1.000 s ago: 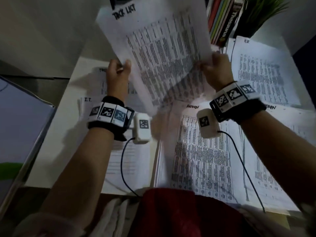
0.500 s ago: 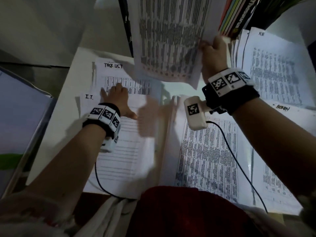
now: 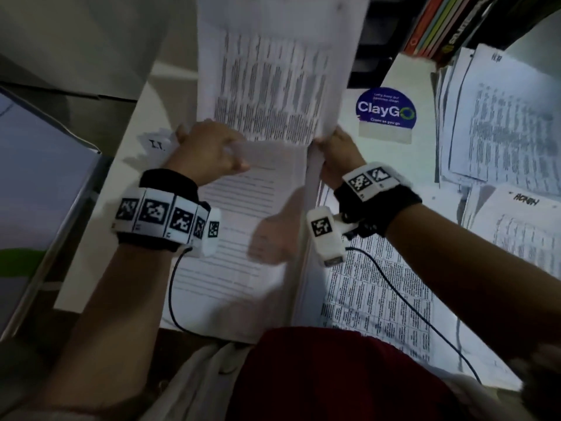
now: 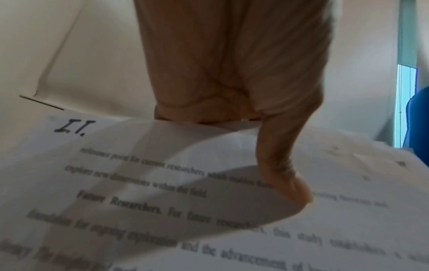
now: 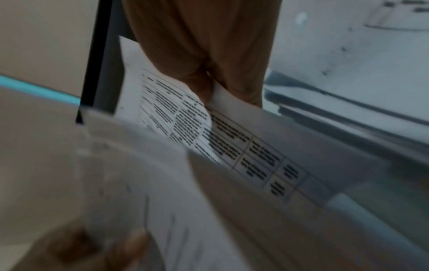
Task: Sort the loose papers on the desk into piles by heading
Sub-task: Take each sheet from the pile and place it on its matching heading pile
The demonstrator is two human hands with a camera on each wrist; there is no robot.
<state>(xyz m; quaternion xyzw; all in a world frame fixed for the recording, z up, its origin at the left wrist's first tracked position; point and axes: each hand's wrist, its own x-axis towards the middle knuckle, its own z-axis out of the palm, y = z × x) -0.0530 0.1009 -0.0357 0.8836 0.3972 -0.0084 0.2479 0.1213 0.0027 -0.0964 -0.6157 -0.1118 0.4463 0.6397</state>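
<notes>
My right hand [image 3: 334, 147] pinches the lower right corner of a sheet printed with a table [image 3: 273, 71], which is held up over the far left part of the desk; its heading is out of view. The right wrist view shows this table sheet [image 5: 185, 124] between thumb and fingers. My left hand [image 3: 212, 150] grips the top edge of the sheet headed "I.T." [image 3: 236, 238], just below the raised sheet. In the left wrist view the thumb [image 4: 285, 174] lies on the I.T. sheet [image 4: 162, 192], whose top edge curls up over the fingers.
Another table-printed pile [image 3: 379, 299] lies right of the I.T. pile. At the right are an "ADMIN" pile [image 3: 516, 238] and, further back, one more pile [image 3: 501, 117]. A blue ClayGo sticker [image 3: 385, 110] is on the desk [image 3: 100, 253]. Books [image 3: 449, 22] stand behind.
My left hand let go of the raised sheet, pressed flat on the I.T. pile, and now grips its top edge. My right hand swung the table sheet leftwards and lower.
</notes>
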